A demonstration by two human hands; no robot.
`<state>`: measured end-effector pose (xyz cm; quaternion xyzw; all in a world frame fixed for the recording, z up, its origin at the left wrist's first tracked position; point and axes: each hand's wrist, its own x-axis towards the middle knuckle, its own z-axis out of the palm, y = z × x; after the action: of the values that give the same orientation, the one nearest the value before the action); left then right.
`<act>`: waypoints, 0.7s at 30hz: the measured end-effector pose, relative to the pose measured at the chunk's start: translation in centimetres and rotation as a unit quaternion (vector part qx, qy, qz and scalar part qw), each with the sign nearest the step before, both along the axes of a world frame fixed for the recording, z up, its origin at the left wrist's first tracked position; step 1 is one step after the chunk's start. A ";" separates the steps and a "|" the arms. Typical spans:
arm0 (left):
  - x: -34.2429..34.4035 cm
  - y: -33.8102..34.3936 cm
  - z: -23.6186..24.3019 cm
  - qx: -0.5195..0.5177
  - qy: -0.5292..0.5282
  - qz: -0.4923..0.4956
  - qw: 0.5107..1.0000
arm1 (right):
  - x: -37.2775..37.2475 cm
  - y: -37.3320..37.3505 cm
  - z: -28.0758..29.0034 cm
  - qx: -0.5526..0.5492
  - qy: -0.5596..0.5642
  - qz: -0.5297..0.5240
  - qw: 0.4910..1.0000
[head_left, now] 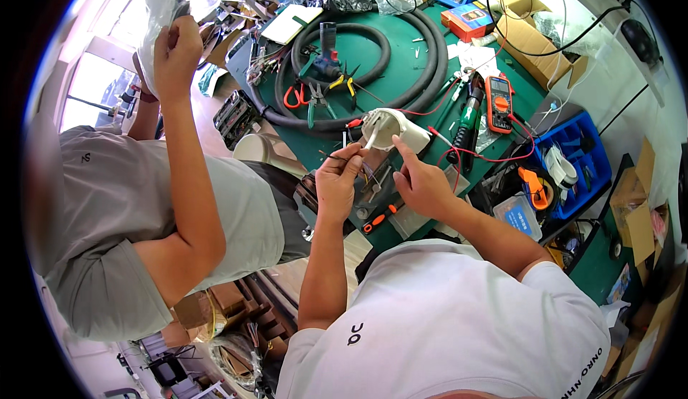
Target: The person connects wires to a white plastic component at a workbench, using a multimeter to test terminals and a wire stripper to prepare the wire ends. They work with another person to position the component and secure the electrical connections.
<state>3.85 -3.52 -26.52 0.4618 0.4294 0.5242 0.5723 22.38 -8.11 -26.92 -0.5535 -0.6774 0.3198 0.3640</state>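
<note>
My left hand (338, 184) is closed in a pinch on a thin cable with dark ends beside the fingers. A white stretch (371, 140) runs from its fingertips into a white cup-shaped housing (411, 132). The housing lies on its side, its round opening toward me. My right hand (424, 186) is just right of it, index finger stretched out to the rim and the other fingers loosely curled. It grips nothing that I can see. Below my hands lie a screwdriver (383, 215) with an orange and black handle and a clear plastic bag with small parts.
Thick black hose (430, 77) is coiled on the green table (401, 48), with pliers (344, 84) inside the coil. An orange multimeter (499, 104) with red leads lies right, near a blue parts tray (584, 152). At left, another person (165, 205) in grey raises a clear bag.
</note>
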 end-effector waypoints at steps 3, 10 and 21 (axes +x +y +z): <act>0.2 -0.1 -0.3 -0.005 -0.002 -0.007 1.000 | -0.1 0.2 0.2 -0.013 0.014 0.001 1.000; -0.4 0.2 -0.6 0.003 -0.028 -0.016 0.999 | -1.5 0.0 -0.1 -0.026 0.022 -0.031 0.999; 0.3 0.3 -0.6 0.016 -0.001 -0.039 0.999 | -0.5 -4.7 0.1 -0.011 0.013 -0.150 0.988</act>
<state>4.14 -3.23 -27.16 0.4869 0.4019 0.5086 0.5855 21.88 -12.84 -26.82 -0.6489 -0.5781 0.2764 0.4104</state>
